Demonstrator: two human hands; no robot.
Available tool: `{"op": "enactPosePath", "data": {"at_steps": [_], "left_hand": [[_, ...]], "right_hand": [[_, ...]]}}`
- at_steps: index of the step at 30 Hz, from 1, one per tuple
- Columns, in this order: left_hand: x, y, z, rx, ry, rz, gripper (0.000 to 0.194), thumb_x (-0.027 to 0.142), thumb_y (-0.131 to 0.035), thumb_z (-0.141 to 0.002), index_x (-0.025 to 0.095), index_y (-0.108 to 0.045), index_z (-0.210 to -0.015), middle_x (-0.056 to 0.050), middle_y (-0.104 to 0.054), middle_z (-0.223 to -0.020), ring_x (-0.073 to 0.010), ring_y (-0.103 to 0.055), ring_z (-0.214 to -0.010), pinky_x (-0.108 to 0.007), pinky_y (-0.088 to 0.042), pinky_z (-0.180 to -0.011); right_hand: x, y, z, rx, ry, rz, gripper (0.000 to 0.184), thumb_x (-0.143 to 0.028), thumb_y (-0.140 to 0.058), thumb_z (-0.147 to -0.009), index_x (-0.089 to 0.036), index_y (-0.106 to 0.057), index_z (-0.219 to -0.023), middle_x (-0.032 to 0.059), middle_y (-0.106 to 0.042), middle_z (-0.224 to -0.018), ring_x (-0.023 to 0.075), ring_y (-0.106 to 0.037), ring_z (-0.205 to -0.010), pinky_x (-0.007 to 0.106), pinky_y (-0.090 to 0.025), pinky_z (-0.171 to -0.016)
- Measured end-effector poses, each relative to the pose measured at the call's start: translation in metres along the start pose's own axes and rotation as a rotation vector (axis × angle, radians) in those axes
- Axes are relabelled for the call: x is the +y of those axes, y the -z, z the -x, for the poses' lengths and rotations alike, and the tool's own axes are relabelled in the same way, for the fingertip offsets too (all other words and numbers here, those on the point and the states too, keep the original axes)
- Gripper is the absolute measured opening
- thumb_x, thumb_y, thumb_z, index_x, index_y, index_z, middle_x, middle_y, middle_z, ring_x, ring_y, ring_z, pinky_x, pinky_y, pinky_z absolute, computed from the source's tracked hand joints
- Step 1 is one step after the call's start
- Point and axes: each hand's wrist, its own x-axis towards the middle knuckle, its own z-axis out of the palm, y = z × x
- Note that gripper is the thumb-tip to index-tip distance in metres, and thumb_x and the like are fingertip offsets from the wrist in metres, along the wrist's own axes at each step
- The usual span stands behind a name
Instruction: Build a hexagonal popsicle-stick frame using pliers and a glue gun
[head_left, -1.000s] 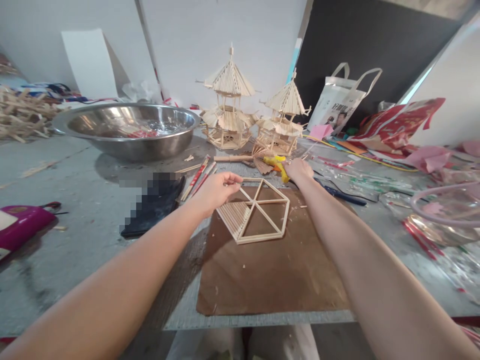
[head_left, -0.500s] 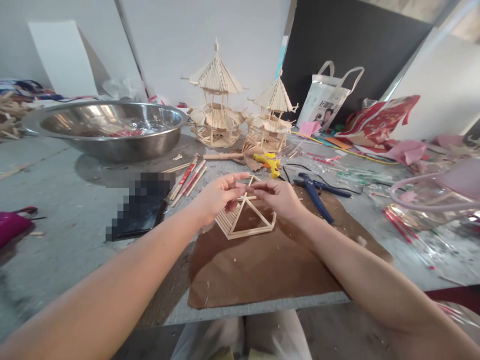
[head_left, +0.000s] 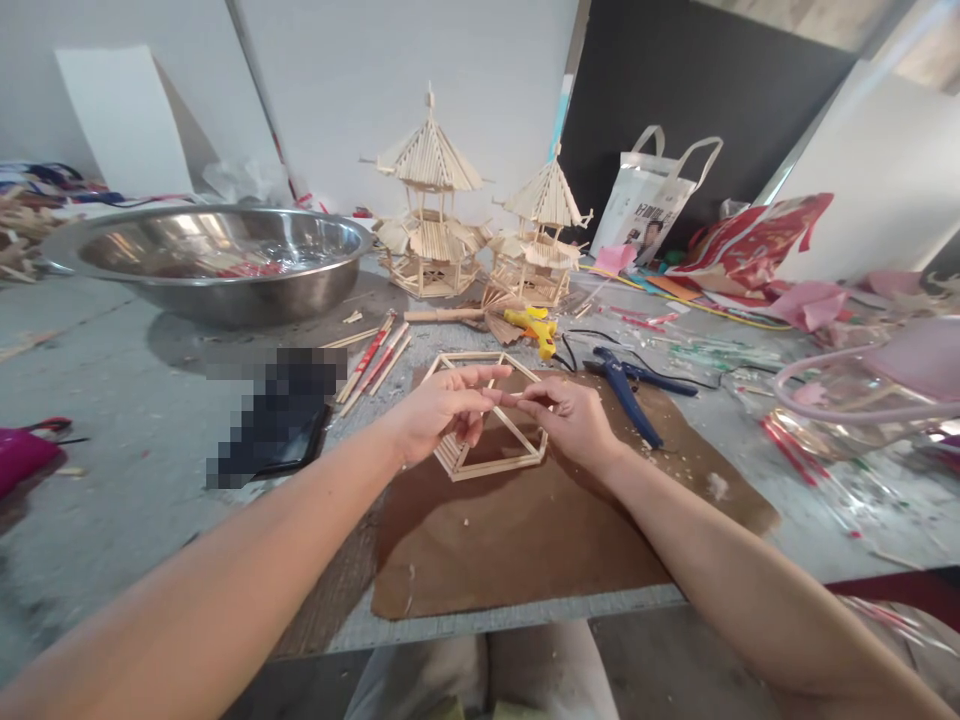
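Over the frame (head_left: pixel 500 467), which is lying on the mat (head_left: pixel 517 545), left hand (head_left: pixel 439 410) and right hand (head_left: pixel 576 422) are meeting at the fingers, their grip impossible to tell. Bracing both wrists should be steadying such fine work.

bare forearms (head_left: pixel 300 540), w/ l. hand (head_left: pixel 442 408) & r. hand (head_left: pixel 574 420) also bare; below, pale greyish-beige trousers (head_left: pixel 420 672), softly creased; two yellowish-green patches (head_left: pixel 516 711) at lower edge of head-cam view, too blurred to id.
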Motion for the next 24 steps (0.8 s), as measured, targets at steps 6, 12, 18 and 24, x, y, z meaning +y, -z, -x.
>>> {"op": "enactPosePath", "data": {"at_steps": [6, 12, 18, 24], "left_hand": [[0.002, 0.0, 0.0, -0.001, 0.026, -0.029, 0.044, 0.016, -0.054, -0.064, 0.014, -0.051, -0.107, -0.01, -0.065, -0.099, -0.0035, -0.047, -0.037, -0.019, -0.034, -0.036], [0.002, -0.01, 0.004, 0.068, -0.101, -0.342, 0.051, 0.015, -0.048, -0.067, 0.014, -0.044, -0.117, -0.007, -0.064, -0.093, -0.0026, -0.045, -0.04, -0.018, -0.035, -0.041], [-0.005, -0.016, 0.009, 0.05, -0.315, -0.812, 0.056, 0.015, -0.046, -0.069, 0.02, -0.042, -0.125, -0.005, -0.065, -0.095, -0.0032, -0.039, -0.045, -0.017, -0.034, -0.047], [-0.006, -0.019, 0.012, 0.045, -0.343, -0.935, 0.062, 0.014, -0.044, -0.069, 0.021, -0.036, -0.13, -0.001, -0.066, -0.076, -0.0032, -0.038, -0.042, -0.016, -0.032, -0.044]], "right_hand": [[0.002, -0.005, 0.002, -0.009, 0.025, -0.027, 0.013, -0.024, -0.05, -0.077, -0.019, -0.062, -0.076, 0.0021, -0.064, -0.071, 0.0126, -0.055, -0.065, 0.024, -0.042, -0.063], [0.006, -0.007, -0.001, -0.051, -0.285, -0.413, 0.019, -0.033, -0.057, -0.072, -0.017, -0.062, -0.079, 0.0008, -0.062, -0.067, 0.0108, -0.056, -0.058, 0.024, -0.043, -0.057], [0.009, 0.002, 0.0, -0.237, -0.548, -0.825, 0.025, -0.035, -0.067, -0.062, -0.013, -0.067, -0.075, 0.0015, -0.063, -0.06, 0.0081, -0.055, -0.048, 0.023, -0.042, -0.052], [0.005, 0.004, -0.002, -0.159, -0.565, -0.823, 0.023, -0.032, -0.069, -0.059, -0.013, -0.067, -0.071, 0.0023, -0.065, -0.064, 0.0091, -0.058, -0.05, 0.024, -0.045, -0.053]]}}
